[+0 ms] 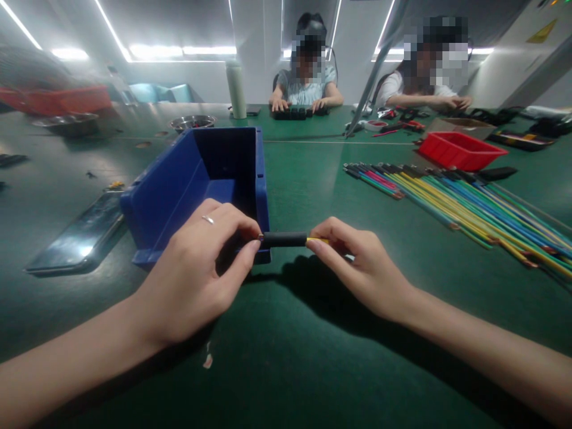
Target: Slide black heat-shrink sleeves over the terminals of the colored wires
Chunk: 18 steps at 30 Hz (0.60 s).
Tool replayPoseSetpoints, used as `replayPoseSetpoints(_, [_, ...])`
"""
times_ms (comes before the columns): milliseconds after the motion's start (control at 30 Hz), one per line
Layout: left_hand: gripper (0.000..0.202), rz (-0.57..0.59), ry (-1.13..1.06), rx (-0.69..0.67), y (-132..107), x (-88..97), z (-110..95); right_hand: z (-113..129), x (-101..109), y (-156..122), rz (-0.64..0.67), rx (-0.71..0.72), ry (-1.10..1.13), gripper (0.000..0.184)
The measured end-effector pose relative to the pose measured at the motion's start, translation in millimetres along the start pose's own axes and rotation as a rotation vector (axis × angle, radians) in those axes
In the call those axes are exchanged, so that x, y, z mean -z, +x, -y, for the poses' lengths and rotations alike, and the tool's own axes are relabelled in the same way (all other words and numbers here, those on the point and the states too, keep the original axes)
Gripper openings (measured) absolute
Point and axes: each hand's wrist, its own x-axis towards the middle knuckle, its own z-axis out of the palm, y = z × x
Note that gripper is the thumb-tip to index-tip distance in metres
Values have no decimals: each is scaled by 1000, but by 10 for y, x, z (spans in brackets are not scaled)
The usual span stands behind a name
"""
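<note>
A short yellow wire with a black sleeve [285,239] is stretched level between my two hands above the table. My left hand [196,268], with a ring on one finger, pinches the wire's left end, where a small metallic tip shows beside the sleeve. At the sleeve's right edge, thumb and fingertips of my right hand [361,259] are closed on the yellow part. Behind my left hand stands a blue plastic bin [261,190], its open front towards me. Rows of coloured wires [429,199] with black sleeves and copper-coloured ends lie to the right.
A phone [83,235] lies left of the bin. Behind are a metal bowl [192,123], a pale bottle [236,89] and a red tray [462,150]. Two people sit across the green table [304,357], hands on their own items. A slanted pole [373,77] rises at the back.
</note>
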Motion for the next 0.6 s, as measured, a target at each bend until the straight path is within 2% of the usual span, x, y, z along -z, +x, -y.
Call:
replayPoseSetpoints(367, [10,-10,36,-1,4,3,18,-22,11,-6,-7,-45,-3,24])
replayPoseSetpoints(600, [10,-30,43,-20,-25,-32,21,-9,23,17,45,-62,-8,25])
